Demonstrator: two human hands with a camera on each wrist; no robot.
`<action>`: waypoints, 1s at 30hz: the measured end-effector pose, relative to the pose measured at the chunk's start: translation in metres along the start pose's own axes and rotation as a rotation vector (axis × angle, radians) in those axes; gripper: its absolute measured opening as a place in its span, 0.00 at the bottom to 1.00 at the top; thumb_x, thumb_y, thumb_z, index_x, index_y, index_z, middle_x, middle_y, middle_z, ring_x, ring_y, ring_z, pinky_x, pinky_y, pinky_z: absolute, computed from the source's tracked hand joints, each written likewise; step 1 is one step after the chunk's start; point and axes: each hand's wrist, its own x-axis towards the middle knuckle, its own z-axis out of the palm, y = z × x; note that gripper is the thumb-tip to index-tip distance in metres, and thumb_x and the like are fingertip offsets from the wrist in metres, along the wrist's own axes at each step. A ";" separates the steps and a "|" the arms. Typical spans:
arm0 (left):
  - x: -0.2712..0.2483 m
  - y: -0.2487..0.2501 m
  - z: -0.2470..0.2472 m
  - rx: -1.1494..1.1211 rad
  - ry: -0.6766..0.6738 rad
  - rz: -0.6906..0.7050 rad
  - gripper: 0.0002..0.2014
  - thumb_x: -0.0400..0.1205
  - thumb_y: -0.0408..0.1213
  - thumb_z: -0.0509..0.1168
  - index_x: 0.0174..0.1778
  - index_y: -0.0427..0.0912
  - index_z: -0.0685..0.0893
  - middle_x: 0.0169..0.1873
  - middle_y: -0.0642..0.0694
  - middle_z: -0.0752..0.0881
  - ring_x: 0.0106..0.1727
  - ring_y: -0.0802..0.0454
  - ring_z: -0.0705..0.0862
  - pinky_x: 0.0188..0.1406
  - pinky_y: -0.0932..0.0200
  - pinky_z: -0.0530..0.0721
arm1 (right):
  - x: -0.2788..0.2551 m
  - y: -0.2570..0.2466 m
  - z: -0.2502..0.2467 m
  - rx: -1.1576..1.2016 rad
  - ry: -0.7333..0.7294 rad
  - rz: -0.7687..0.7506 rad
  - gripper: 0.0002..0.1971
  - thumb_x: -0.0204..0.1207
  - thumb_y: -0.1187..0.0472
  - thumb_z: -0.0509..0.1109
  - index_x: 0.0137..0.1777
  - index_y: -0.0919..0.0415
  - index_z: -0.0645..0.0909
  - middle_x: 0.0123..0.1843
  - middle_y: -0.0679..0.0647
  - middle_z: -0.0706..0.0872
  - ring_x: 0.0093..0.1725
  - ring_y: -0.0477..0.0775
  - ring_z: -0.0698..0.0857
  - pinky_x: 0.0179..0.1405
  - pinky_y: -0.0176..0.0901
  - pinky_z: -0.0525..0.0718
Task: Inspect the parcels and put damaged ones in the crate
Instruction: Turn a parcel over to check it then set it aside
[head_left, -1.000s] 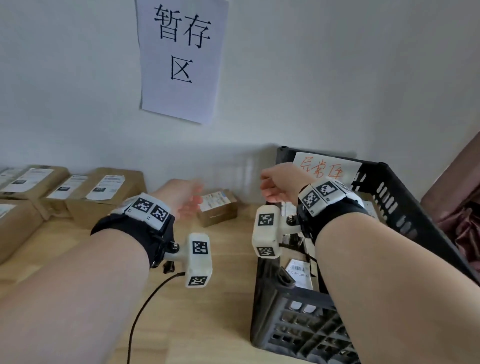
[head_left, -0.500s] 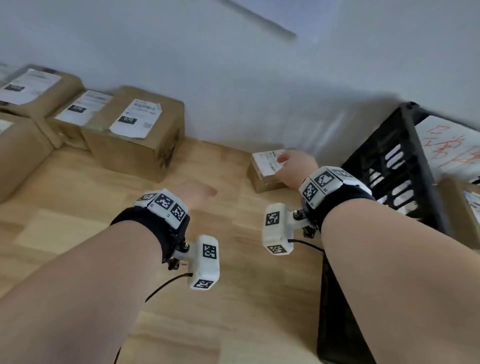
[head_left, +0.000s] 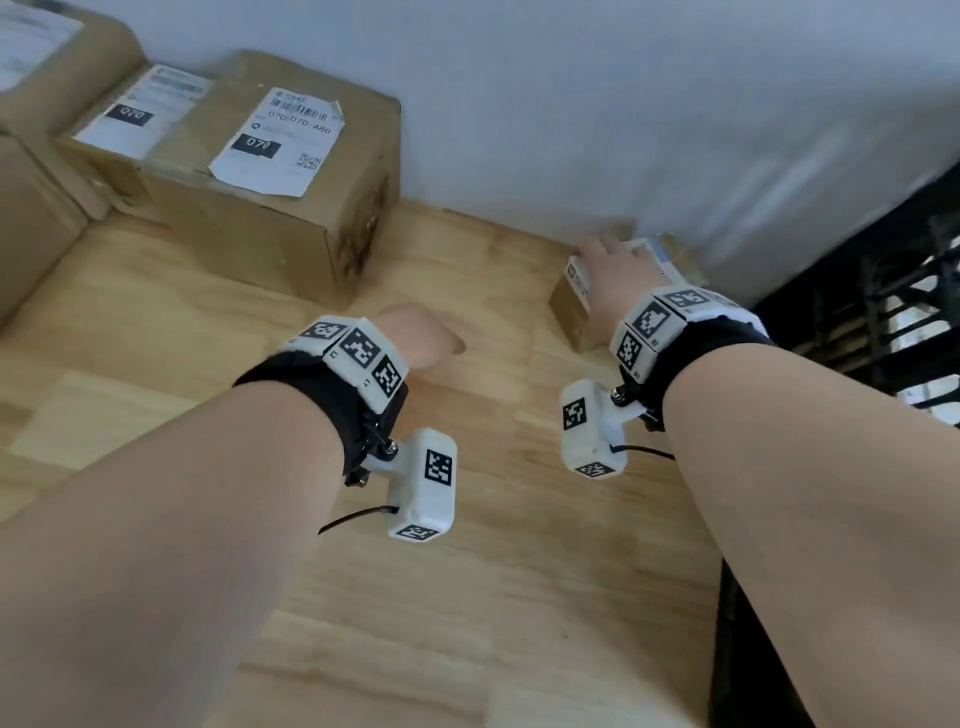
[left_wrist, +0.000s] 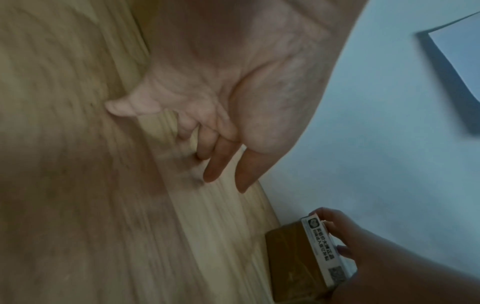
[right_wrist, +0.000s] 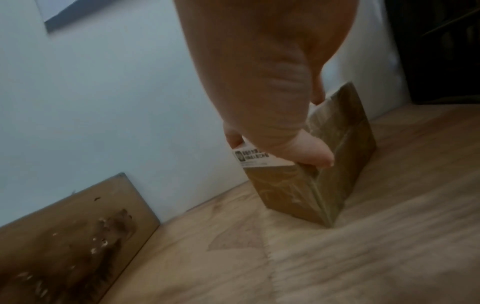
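Four parcels in view. Right hand (head_left: 615, 275) had closed onto small parcel (head_left: 571, 306); left hand (head_left: 415, 335) hung slack, holding nothing.

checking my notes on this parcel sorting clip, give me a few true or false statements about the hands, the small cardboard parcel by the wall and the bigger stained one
1. The right hand grips the small brown cardboard parcel with a white label. True.
2. The left hand holds a parcel. False: it holds nothing, fingers loose above the light wooden tabletop.
3. The small parcel is inside the black plastic crate. False: it rests on the tabletop by the white wall.
4. The large brown cardboard box with a white shipping label has dark staining on its side. True.
5. The large box sits to the right of the small parcel. False: it sits to its left.
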 end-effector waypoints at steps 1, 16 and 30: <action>-0.003 0.000 0.003 -0.026 -0.006 0.009 0.23 0.87 0.46 0.58 0.74 0.36 0.76 0.71 0.39 0.78 0.67 0.43 0.78 0.59 0.54 0.73 | -0.006 0.000 0.000 0.022 -0.012 -0.008 0.47 0.63 0.65 0.83 0.79 0.53 0.60 0.75 0.55 0.69 0.74 0.69 0.70 0.68 0.63 0.77; -0.136 -0.012 0.024 -0.885 -0.234 -0.016 0.37 0.74 0.65 0.65 0.74 0.45 0.71 0.65 0.38 0.79 0.62 0.37 0.81 0.52 0.42 0.86 | -0.173 -0.031 0.028 0.442 0.055 -0.205 0.45 0.73 0.68 0.76 0.82 0.38 0.57 0.87 0.54 0.53 0.84 0.65 0.56 0.76 0.62 0.69; -0.269 0.007 0.110 -1.086 -0.183 -0.190 0.21 0.75 0.51 0.72 0.56 0.41 0.83 0.49 0.39 0.90 0.52 0.43 0.87 0.47 0.49 0.84 | -0.324 0.004 0.037 0.935 -0.242 -0.425 0.45 0.70 0.82 0.69 0.82 0.42 0.66 0.69 0.44 0.79 0.65 0.45 0.78 0.40 0.26 0.81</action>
